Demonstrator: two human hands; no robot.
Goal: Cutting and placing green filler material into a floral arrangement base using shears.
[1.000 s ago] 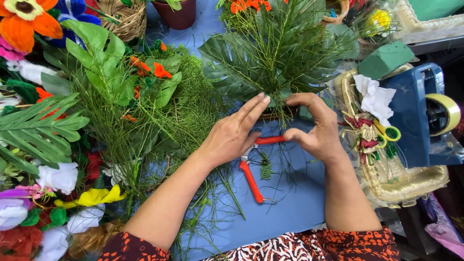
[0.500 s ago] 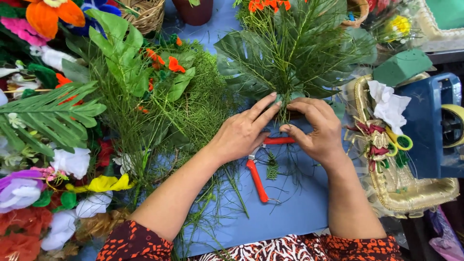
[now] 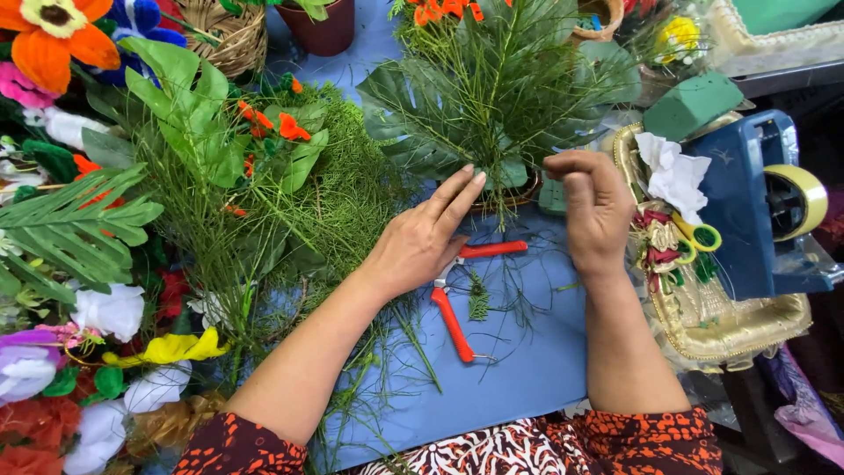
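Note:
My left hand (image 3: pixel 422 237) rests flat with fingers straight, its fingertips touching the base of a green foliage arrangement (image 3: pixel 497 84) of fern-like sprigs and broad leaves. My right hand (image 3: pixel 596 207) hovers to the right of that base, fingers curled, and holds nothing that I can see. Red-handled cutters (image 3: pixel 457 308) lie open on the blue table cover (image 3: pixel 527 369), partly under my left hand. A small green sprig (image 3: pixel 477 299) lies beside them.
Loose greenery and artificial flowers (image 3: pixel 79 264) pile up on the left. A blue tape dispenser (image 3: pixel 756 202), a green foam block (image 3: pixel 693 104) and a gold tray (image 3: pixel 738 321) with scissors and ribbon stand on the right. Wicker baskets and a pot stand at the back.
My right hand has drawn away to the right from the arrangement's base, and my hands are now apart. My left hand stays at the base.

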